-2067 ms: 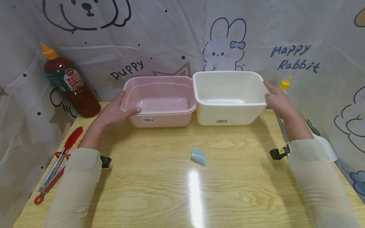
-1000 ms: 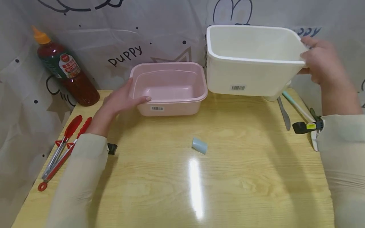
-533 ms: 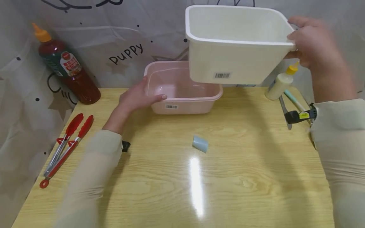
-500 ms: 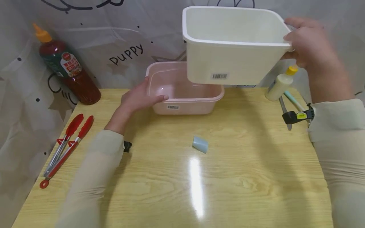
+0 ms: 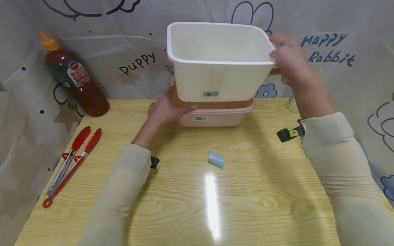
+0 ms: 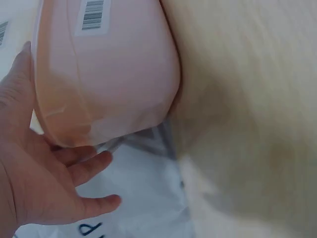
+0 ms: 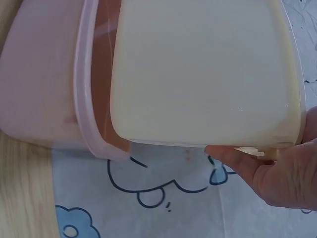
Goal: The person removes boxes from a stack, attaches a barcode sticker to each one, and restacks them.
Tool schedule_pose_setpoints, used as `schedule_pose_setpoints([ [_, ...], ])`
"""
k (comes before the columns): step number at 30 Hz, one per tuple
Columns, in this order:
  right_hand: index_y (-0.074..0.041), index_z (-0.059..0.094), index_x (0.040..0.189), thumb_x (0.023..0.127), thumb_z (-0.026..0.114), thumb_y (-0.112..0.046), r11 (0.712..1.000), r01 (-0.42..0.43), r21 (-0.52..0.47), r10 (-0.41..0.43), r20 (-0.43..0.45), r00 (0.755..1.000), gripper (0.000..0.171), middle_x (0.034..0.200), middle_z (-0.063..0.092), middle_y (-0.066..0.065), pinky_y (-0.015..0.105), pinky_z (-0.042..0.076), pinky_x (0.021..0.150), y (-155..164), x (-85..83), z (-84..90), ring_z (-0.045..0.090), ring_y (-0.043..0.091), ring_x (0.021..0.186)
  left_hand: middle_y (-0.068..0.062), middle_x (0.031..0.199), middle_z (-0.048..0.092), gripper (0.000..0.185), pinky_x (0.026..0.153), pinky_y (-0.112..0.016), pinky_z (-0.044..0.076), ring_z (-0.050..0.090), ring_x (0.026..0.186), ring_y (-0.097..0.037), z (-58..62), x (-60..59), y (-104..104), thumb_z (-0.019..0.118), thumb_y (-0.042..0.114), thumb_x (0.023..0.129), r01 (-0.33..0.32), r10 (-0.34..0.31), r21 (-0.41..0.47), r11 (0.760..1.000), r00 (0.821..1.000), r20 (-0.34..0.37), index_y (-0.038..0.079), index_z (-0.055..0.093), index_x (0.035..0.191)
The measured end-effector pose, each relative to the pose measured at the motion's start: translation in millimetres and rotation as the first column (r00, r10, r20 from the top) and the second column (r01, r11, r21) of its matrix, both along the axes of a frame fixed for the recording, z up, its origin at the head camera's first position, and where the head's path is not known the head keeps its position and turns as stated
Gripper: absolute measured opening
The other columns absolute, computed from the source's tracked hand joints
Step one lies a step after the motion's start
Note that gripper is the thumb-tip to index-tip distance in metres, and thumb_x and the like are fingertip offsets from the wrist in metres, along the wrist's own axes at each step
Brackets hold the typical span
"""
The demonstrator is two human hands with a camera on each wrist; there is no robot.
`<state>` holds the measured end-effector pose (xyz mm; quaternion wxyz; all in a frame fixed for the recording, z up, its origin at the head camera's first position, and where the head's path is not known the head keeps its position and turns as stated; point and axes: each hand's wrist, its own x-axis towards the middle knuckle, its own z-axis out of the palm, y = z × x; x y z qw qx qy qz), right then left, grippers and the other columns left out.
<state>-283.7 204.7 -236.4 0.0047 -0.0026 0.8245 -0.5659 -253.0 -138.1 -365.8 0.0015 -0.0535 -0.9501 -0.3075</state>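
Note:
My right hand [image 5: 289, 56] grips the right end of the white storage bin [image 5: 227, 83] by its rim and holds it raised over the pink storage bin [image 5: 220, 119]. In the right wrist view, the white bin [image 7: 203, 74] stands at the mouth of the pink bin [image 7: 44, 74], its base near the pink rim. My left hand [image 5: 164, 108] holds the pink bin's left end, thumb over the front rim. The left wrist view shows that hand's [image 6: 42, 183] other fingers spread along the outside of the end. The pink bin's inside is mostly hidden.
A small light-blue cup [image 5: 217, 159] lies on its side mid-table. Red-tipped tongs [image 5: 72, 165] lie at the left edge, below a large red sauce bottle [image 5: 77, 80]. A small bottle [image 5: 291, 104] at the back right is mostly behind my right arm.
The white bin was lifted from beside the pink one, carried left, and is now lowered over it. My left hand has slid the pink bin to the right.

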Motion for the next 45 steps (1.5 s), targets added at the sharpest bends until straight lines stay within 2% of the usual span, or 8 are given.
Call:
schedule_pose_setpoints([
  [9,-0.036,0.029,0.159,0.103,0.045,-0.012,0.998,0.048,-0.036,-0.046,0.052,0.998,0.064,0.163,0.035,-0.006,0.03,0.056,0.097,-7.5,1.9,-24.6,0.058,0.02,0.116,0.005,0.164,0.036,0.118,0.12,-0.057,0.031,0.037,0.149,-0.025,-15.3,2.8,1.1,0.074,0.082,0.065,-0.098,0.1,0.173,0.98,0.995,-0.005,0.046,0.013,0.16],
  [15,-0.027,0.027,0.162,0.102,0.038,-0.007,0.998,0.042,-0.055,-0.039,0.058,0.998,0.064,0.162,0.038,0.003,0.027,0.059,0.085,-16.6,-3.3,-43.1,0.059,0.018,0.11,0.0,0.161,0.041,0.116,0.117,-0.058,0.034,0.042,0.146,-0.027,-22.9,4.3,2.4,0.078,0.077,0.067,-0.143,0.148,0.2,0.969,0.989,-0.007,0.039,0.019,0.16],
  [20,-0.027,0.025,0.162,0.101,0.037,-0.006,0.998,0.061,-0.006,-0.06,0.079,0.995,0.065,0.168,0.027,-0.004,0.03,0.058,0.09,-23.4,-3.1,-56.7,0.056,0.022,0.121,-0.003,0.159,0.043,0.115,0.116,-0.058,0.035,0.043,0.144,-0.029,-26.9,8.1,5.3,0.082,0.071,0.068,-0.165,0.175,0.244,0.956,0.984,-0.02,0.04,0.018,0.16],
  [25,-0.022,0.025,0.162,0.099,0.036,-0.002,0.998,0.069,-0.008,-0.068,0.082,0.994,0.067,0.169,0.022,-0.005,0.022,0.058,0.081,-25.9,-1.2,-67.9,0.055,0.024,0.123,-0.002,0.159,0.045,0.112,0.12,-0.058,0.029,0.04,0.146,-0.029,-32.4,8.6,7.9,0.087,0.062,0.069,-0.173,0.191,0.345,0.922,0.981,-0.02,0.041,0.023,0.158],
  [30,-0.019,0.026,0.162,0.096,0.034,0.001,0.995,0.086,0.042,-0.088,0.059,0.994,0.069,0.169,0.025,0.0,0.027,0.054,0.098,-30.9,-1.9,-72.5,0.046,0.023,0.138,-0.005,0.149,0.053,0.109,0.119,-0.054,0.033,0.047,0.14,-0.029,-38.6,6.5,10.1,0.09,0.058,0.068,-0.162,0.197,0.447,0.88,0.98,-0.034,0.035,0.03,0.155],
  [35,-0.013,0.026,0.161,0.094,0.035,0.001,0.994,0.065,0.087,-0.068,0.033,0.997,0.069,0.168,0.027,0.005,0.036,0.036,0.12,-32.3,-1.5,-79.8,0.033,0.021,0.151,-0.007,0.142,0.056,0.107,0.117,-0.049,0.038,0.051,0.133,-0.027,-43.3,7.6,10.9,0.091,0.053,0.07,-0.167,0.21,0.486,0.858,0.977,-0.036,0.025,0.032,0.154],
  [41,-0.009,0.026,0.16,0.1,0.037,-0.008,0.992,0.001,0.125,-0.002,0.011,1.0,0.062,0.166,0.029,0.011,0.036,0.038,0.119,-27.7,-1.9,-94.3,0.035,0.025,0.151,-0.008,0.146,0.054,0.108,0.121,-0.047,0.034,0.049,0.135,-0.026,-45.4,8.7,10.2,0.091,0.047,0.071,-0.205,0.242,0.493,0.846,0.97,-0.012,0.024,0.029,0.156],
  [45,-0.01,0.024,0.161,0.102,0.037,-0.013,0.988,-0.026,0.152,0.025,0.011,1.0,0.061,0.166,0.03,0.012,0.038,0.039,0.119,-25.4,-1.2,-105.1,0.035,0.025,0.151,-0.007,0.149,0.051,0.112,0.121,-0.046,0.033,0.049,0.135,-0.025,-47.6,8.0,8.6,0.091,0.045,0.072,-0.18,0.227,0.526,0.831,0.974,-0.025,0.026,0.024,0.159],
])
